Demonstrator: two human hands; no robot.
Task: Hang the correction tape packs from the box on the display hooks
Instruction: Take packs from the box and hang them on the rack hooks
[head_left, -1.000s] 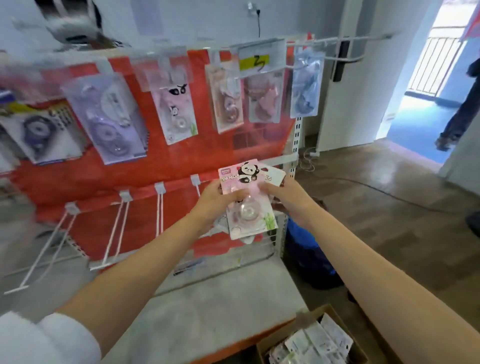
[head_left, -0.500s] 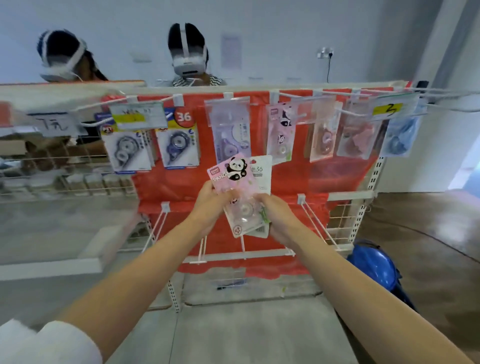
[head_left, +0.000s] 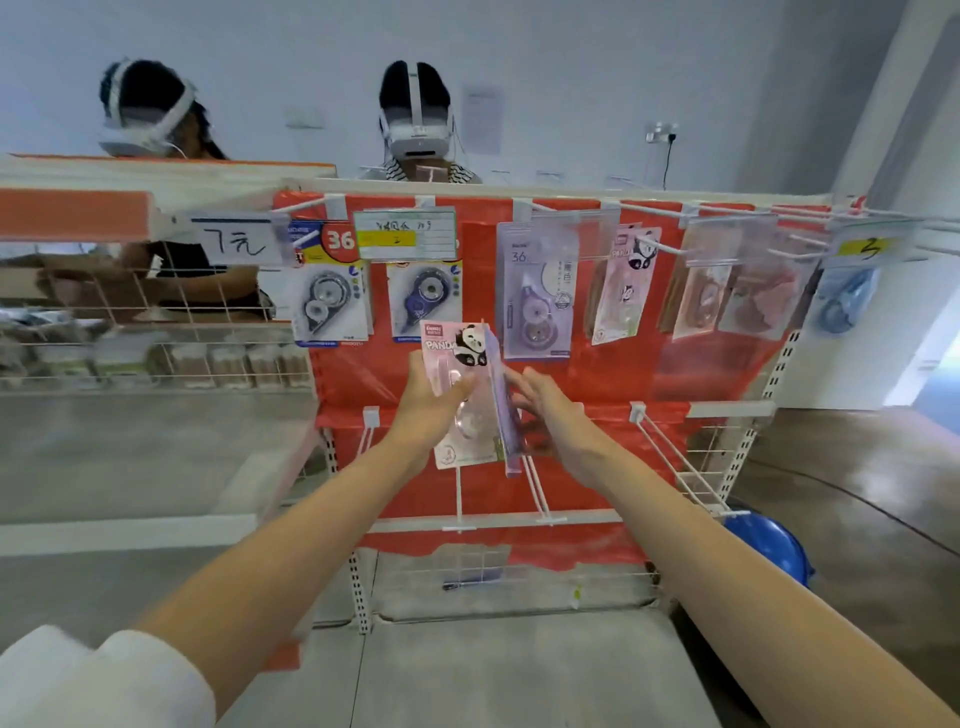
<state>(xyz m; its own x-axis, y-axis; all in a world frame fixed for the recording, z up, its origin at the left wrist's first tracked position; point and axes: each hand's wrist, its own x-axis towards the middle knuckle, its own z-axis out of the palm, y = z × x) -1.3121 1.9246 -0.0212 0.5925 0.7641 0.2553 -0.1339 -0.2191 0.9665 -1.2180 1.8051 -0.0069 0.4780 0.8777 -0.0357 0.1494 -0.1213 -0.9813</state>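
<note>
My left hand (head_left: 427, 402) grips a pink panda correction tape pack (head_left: 457, 364) in front of the red display board (head_left: 613, 384), while my right hand (head_left: 545, 410) pinches a second, edge-on lilac pack (head_left: 506, 415) just beside it. Eight packs hang along the board's top hooks (head_left: 644, 241); grey shelving lies below, a white wall behind.

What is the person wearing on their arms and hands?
Both hands are bare, with no gloves. The left hand and the right hand show no rings or watch that I can see. The forearms are bare too. A white, soft-looking sleeve shows on the left arm, pushed up high. No sleeve shows on the right arm.
</note>
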